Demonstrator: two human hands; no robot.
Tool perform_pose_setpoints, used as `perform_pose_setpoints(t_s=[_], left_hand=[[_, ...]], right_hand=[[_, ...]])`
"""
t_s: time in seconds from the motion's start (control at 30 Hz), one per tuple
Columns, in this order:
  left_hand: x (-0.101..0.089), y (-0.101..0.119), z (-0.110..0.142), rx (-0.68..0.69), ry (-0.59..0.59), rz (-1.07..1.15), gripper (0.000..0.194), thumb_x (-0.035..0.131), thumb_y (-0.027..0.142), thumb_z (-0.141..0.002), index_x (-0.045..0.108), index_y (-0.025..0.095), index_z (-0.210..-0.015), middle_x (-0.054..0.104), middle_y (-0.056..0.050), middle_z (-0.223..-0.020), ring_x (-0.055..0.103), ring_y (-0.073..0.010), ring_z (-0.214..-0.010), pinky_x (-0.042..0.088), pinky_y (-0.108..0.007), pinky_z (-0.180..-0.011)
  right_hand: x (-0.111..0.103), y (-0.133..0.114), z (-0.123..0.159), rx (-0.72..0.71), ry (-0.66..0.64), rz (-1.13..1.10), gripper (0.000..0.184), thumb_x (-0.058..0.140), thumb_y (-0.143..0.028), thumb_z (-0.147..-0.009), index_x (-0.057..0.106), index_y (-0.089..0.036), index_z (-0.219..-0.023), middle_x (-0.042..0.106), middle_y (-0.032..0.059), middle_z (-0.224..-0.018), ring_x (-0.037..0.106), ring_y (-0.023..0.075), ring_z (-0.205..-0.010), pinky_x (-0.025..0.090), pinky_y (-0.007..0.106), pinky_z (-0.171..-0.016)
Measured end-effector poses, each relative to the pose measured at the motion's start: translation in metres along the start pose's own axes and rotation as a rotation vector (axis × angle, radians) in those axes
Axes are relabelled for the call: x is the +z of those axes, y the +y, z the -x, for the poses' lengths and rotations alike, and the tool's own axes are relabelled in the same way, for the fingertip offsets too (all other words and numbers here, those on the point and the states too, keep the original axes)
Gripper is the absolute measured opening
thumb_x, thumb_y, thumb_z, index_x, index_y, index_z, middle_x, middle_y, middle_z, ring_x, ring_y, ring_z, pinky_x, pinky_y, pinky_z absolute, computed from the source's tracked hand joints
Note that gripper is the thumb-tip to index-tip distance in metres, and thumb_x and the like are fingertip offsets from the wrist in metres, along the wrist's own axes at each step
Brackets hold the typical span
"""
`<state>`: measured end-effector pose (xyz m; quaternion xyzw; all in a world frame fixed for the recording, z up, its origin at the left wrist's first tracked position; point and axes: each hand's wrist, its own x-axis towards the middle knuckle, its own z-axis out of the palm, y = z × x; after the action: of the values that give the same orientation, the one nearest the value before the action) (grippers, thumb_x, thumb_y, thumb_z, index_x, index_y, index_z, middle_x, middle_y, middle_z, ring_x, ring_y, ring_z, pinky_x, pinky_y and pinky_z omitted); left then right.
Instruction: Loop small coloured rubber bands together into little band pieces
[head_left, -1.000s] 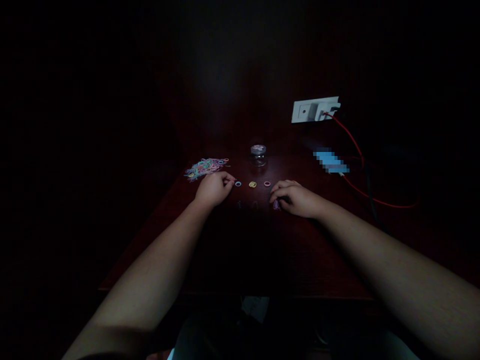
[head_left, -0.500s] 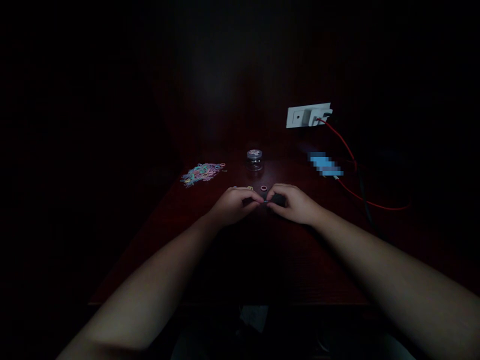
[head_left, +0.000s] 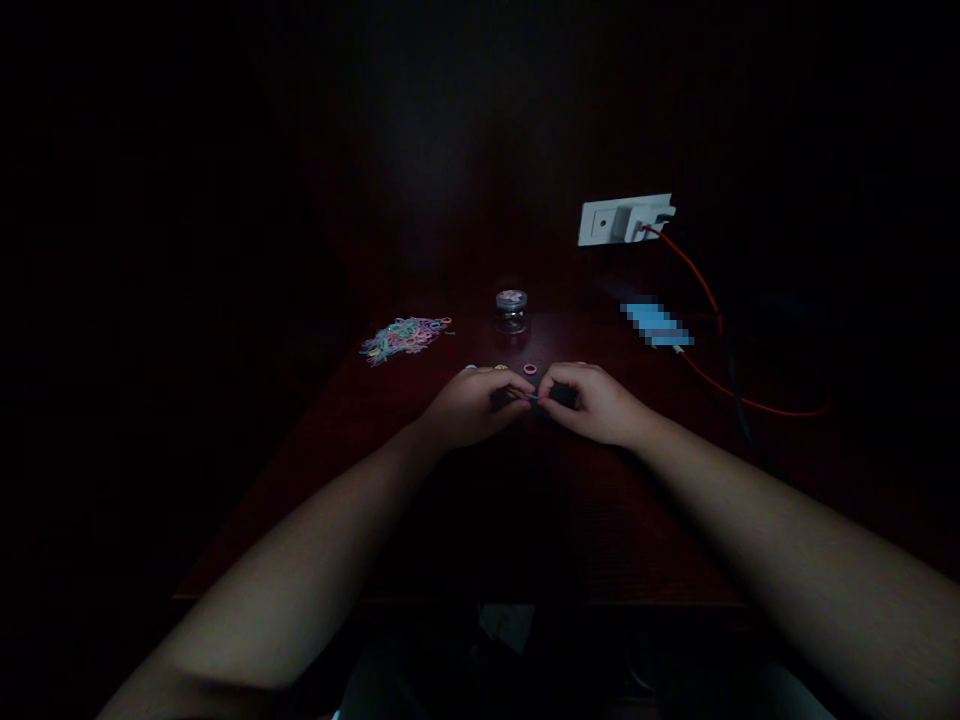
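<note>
My left hand [head_left: 472,408] and my right hand [head_left: 592,402] meet fingertip to fingertip low over the dark red table. Between them is a small, thin bluish hair tie [head_left: 533,397], pinched by thumb and forefinger on both sides; fingers hide most of it. Just beyond the fingertips lies a pink hair tie [head_left: 530,370], forming a round ring. A yellow hair tie [head_left: 500,368] and a light blue one [head_left: 471,368] show behind my left hand, partly covered by it. Farther left is a loose pile of pastel hair ties [head_left: 405,338].
A small clear jar [head_left: 511,312] with a lid stands behind the hands. To the right lies a phone [head_left: 658,324] with a blurred screen, its red cable [head_left: 750,403] running to a charger in the wall socket [head_left: 600,223]. The table's front edge [head_left: 555,603] is near me.
The whole view has shifted slightly, so things sit a little higher. My left fingertips have parted slightly, and more of the bluish hair tie shows between the hands.
</note>
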<state>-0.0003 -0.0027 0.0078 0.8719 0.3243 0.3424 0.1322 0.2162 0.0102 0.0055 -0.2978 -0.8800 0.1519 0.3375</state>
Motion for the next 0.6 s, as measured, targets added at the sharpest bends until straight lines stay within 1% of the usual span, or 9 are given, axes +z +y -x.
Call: perform_pose_setpoints(t_s=[0.23, 0.4, 0.47, 0.6], left_hand=[[-0.0012, 0.0003, -0.0006, -0.027, -0.023, -0.025, 0.01, 0.062, 0.022, -0.085, 0.07, 0.019, -0.092, 0.073, -0.001, -0.084, 0.066, -0.0112, -0.072, 0.05, -0.023, -0.068], [-0.0007, 0.0009, -0.0007, -0.051, -0.027, -0.006, 0.008, 0.063, 0.022, -0.084, 0.069, 0.018, -0.088, 0.072, -0.001, -0.082, 0.066, -0.0105, -0.07, 0.051, -0.023, -0.067], [-0.0009, 0.0013, -0.0007, -0.054, -0.026, -0.002, 0.008, 0.063, 0.022, -0.085, 0.069, 0.018, -0.088, 0.072, -0.001, -0.082, 0.065, -0.0103, -0.07, 0.05, -0.022, -0.066], [-0.0015, 0.0015, -0.0008, -0.052, -0.019, -0.013, 0.008, 0.063, 0.022, -0.085, 0.068, 0.019, -0.088, 0.072, -0.001, -0.081, 0.065, -0.0106, -0.07, 0.05, -0.023, -0.066]], right_hand=[[0.0012, 0.0001, 0.0001, -0.003, -0.01, -0.011, 0.004, 0.06, -0.018, -0.08, 0.062, -0.018, -0.076, 0.065, 0.0012, -0.075, 0.057, 0.0135, -0.07, 0.039, 0.028, -0.07], [-0.0001, -0.0012, -0.0003, -0.01, -0.008, 0.005, 0.004, 0.06, -0.018, -0.08, 0.062, -0.017, -0.076, 0.064, 0.0007, -0.073, 0.055, 0.0126, -0.067, 0.038, 0.027, -0.068], [-0.0003, -0.0015, -0.0003, -0.018, -0.011, -0.009, 0.002, 0.061, -0.017, -0.079, 0.062, -0.017, -0.078, 0.064, 0.0009, -0.074, 0.056, 0.0127, -0.068, 0.039, 0.027, -0.068], [0.0002, -0.0011, 0.0001, -0.015, -0.022, -0.042, 0.004, 0.061, -0.017, -0.079, 0.063, -0.018, -0.082, 0.065, 0.0014, -0.077, 0.057, 0.0131, -0.07, 0.04, 0.027, -0.069]])
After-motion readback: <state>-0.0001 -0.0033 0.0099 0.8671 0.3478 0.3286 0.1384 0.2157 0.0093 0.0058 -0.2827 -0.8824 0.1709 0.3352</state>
